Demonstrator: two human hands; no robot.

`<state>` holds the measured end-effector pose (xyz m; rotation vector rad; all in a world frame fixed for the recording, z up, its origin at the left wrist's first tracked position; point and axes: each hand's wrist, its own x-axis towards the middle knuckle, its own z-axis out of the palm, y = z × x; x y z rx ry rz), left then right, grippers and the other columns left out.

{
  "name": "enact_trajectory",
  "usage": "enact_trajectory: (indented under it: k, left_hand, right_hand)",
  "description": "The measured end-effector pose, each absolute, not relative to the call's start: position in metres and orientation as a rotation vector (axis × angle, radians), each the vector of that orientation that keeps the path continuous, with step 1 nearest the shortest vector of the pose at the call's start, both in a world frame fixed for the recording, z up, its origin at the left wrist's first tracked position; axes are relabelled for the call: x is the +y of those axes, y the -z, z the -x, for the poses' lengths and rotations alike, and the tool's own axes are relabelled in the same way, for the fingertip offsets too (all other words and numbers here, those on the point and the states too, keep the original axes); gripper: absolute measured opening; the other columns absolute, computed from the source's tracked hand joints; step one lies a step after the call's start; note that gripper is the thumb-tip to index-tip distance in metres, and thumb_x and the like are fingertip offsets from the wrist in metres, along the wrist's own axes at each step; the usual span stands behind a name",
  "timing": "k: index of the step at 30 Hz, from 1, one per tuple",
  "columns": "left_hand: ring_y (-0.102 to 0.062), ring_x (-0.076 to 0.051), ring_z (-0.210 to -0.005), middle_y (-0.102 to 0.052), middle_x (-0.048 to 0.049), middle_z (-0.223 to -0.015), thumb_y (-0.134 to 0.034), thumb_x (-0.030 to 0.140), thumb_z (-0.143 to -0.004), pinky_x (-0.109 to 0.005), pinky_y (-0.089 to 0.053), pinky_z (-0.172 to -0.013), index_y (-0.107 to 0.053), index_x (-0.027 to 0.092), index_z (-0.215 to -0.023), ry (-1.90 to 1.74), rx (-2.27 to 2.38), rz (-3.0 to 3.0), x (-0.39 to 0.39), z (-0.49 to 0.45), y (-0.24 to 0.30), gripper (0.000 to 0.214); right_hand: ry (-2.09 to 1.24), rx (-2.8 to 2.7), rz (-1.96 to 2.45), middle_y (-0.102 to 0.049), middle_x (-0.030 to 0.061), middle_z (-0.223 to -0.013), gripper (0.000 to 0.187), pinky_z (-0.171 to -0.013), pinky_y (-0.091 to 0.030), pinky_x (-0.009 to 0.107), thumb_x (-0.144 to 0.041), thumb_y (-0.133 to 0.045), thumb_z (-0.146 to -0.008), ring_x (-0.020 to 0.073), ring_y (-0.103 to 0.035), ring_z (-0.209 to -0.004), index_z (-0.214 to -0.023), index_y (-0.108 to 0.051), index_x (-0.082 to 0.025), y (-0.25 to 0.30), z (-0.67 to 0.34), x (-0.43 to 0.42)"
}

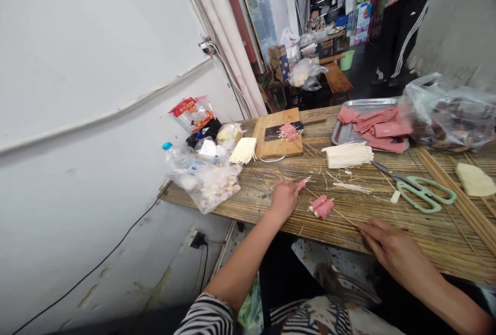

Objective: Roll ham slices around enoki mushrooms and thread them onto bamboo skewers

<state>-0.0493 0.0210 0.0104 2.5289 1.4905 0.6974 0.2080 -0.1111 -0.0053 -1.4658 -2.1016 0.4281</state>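
My left hand (pixel 284 200) pinches a pink meat roll (pixel 301 185) with white enoki mushroom ends sticking out. In my right hand (pixel 393 246) is the end of a thin bamboo skewer (pixel 345 216), its fingers closed around it. Two more meat rolls (pixel 322 206) are threaded side by side on that skewer, low over the wooden table. The skewer's tip reaches close to the roll in my left hand; whether it touches is too small to tell. Beyond lie a bundle of enoki mushrooms (pixel 349 155) and some loose strands (pixel 352 187).
Green-handled scissors (pixel 424 194) and bamboo skewers (pixel 461 195) lie at right. A metal tray (pixel 338 131) holds pink meat slices, beside a plastic bag (pixel 449 115). A cutting board (pixel 259 136) bears finished-looking rolls (pixel 289 132). Bags (pixel 205 175) sit at the left end; people are in the background.
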Motion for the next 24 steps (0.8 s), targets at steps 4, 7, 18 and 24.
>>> enact_trajectory:
  k: [4, 7, 18, 24]
  left_hand:
    - [-0.064, -0.017, -0.076, -0.074, -0.0060, -0.081, -0.051, 0.026, -0.094, -0.030, -0.046, -0.079, -0.075, 0.018, -0.094, -0.689, 1.486, -2.524, 0.0209, 0.0493, -0.0110, 0.025]
    - [-0.063, -0.017, -0.075, -0.074, -0.0062, -0.082, -0.051, 0.026, -0.094, -0.030, -0.045, -0.081, -0.074, 0.018, -0.094, -0.672, 1.497, -2.529, 0.0204, 0.0490, -0.0114, 0.025]
    - [-0.061, -0.016, -0.069, -0.072, -0.0069, -0.075, -0.048, 0.030, -0.096, -0.030, -0.043, -0.077, -0.075, 0.017, -0.084, -0.662, 1.513, -2.544, 0.0190, 0.0472, -0.0129, 0.032]
    - [-0.060, -0.015, -0.066, -0.071, -0.0065, -0.072, -0.048, 0.031, -0.096, -0.029, -0.042, -0.074, -0.073, 0.016, -0.077, -0.679, 1.534, -2.545, 0.0194, 0.0464, -0.0132, 0.034]
  right_hand:
    - [-0.430, -2.111, 1.455, -0.063, 0.0056, -0.083, 0.030, -0.059, -0.046, 0.025, -0.031, -0.038, -0.096, 0.0159, -0.062, -0.071, -0.099, -0.067, -0.021, 0.0052, -0.2087, -0.1094]
    - [-0.425, -2.106, 1.459, -0.063, 0.0057, -0.082, 0.032, -0.062, -0.047, 0.026, -0.031, -0.037, -0.096, 0.0160, -0.062, -0.072, -0.098, -0.067, -0.021, 0.0059, -0.2082, -0.1087]
    - [-0.444, -2.100, 1.475, -0.064, 0.0059, -0.083, 0.031, -0.059, -0.047, 0.025, -0.031, -0.036, -0.096, 0.0157, -0.063, -0.071, -0.090, -0.066, -0.022, 0.0027, -0.2026, -0.1093]
    - [-0.456, -2.106, 1.473, -0.065, 0.0058, -0.084, 0.031, -0.060, -0.046, 0.026, -0.029, -0.037, -0.096, 0.0163, -0.064, -0.074, -0.088, -0.066, -0.022, -0.0006, -0.1997, -0.1076]
